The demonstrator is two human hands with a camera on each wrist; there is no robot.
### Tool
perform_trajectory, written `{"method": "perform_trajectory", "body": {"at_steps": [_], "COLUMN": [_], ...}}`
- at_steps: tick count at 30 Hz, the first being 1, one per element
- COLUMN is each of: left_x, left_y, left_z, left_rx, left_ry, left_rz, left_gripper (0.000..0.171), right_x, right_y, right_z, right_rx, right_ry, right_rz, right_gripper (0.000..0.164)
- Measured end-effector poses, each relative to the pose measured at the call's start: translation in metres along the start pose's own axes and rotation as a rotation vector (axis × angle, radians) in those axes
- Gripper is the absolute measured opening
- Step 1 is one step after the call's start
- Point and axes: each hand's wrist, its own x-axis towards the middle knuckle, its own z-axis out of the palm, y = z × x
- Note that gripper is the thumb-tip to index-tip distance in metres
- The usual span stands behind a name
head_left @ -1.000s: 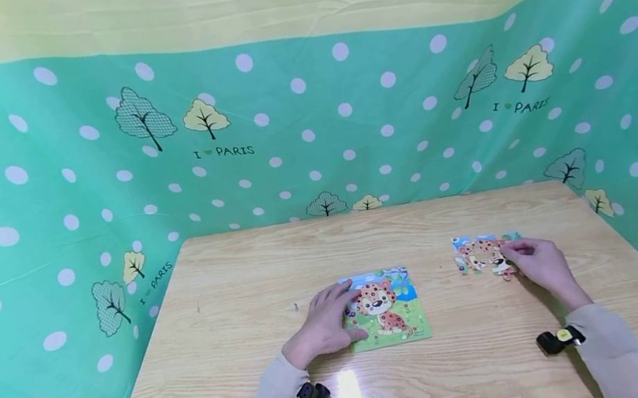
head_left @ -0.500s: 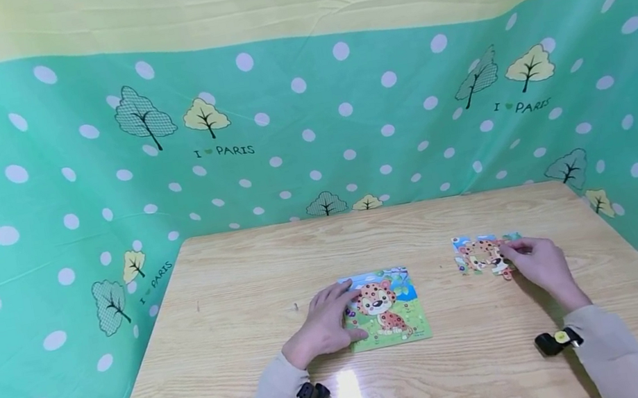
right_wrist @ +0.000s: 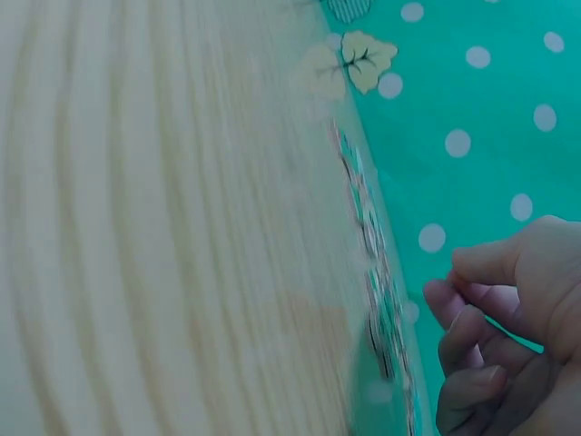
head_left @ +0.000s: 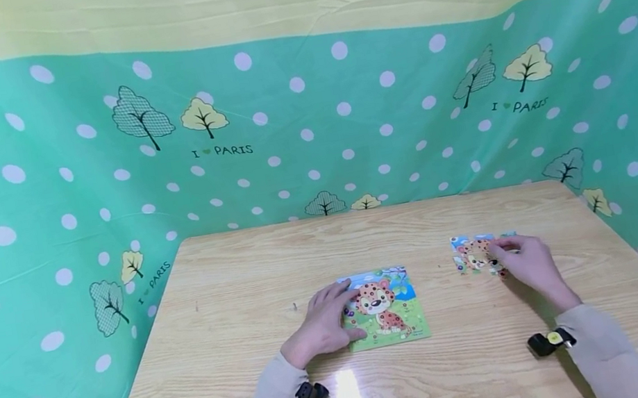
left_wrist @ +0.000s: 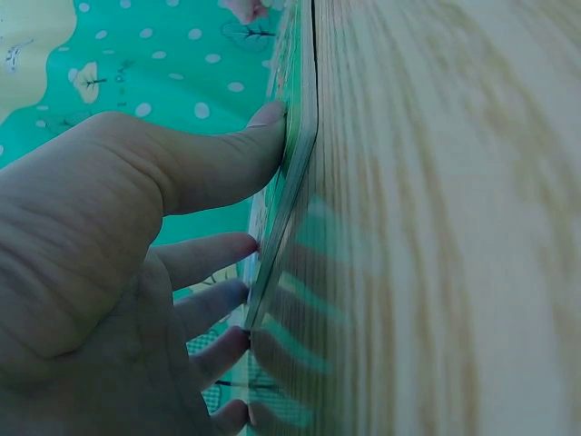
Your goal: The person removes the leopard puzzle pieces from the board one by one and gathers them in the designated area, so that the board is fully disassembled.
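A square picture board showing a spotted leopard cub lies flat on the wooden table. My left hand rests at its left side, fingers spread along the surface and thumb near its front edge; the left wrist view shows the thumb touching the board's edge. To the right lie several jigsaw pieces with a matching leopard picture. My right hand hovers over their right part, fingers loosely curled, thumb close to the index finger. No piece shows between the fingertips in the right wrist view.
The light wooden table has its back edge against a green dotted curtain, which also hangs at both sides. A bright light reflection lies on the table in front of the board.
My right hand has shifted slightly left over the jigsaw pieces, covering more of the leopard's face. My left hand and the picture board have stayed in place.
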Motion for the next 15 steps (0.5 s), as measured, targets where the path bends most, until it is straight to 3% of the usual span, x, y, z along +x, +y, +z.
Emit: {"method": "perform_trajectory", "body": {"at_steps": [15], "left_x": [0.0], "left_y": [0.001], "left_z": [-0.001], "left_rx": [-0.01], "left_ry": [0.0], "left_rz": [0.001], "left_gripper": [0.085], "right_x": [-0.007], "right_y": [-0.039], "right_z": [0.039], "right_rx": [0.023], "right_ry": [-0.051], "right_rz": [-0.208], "right_gripper": [0.023]}}
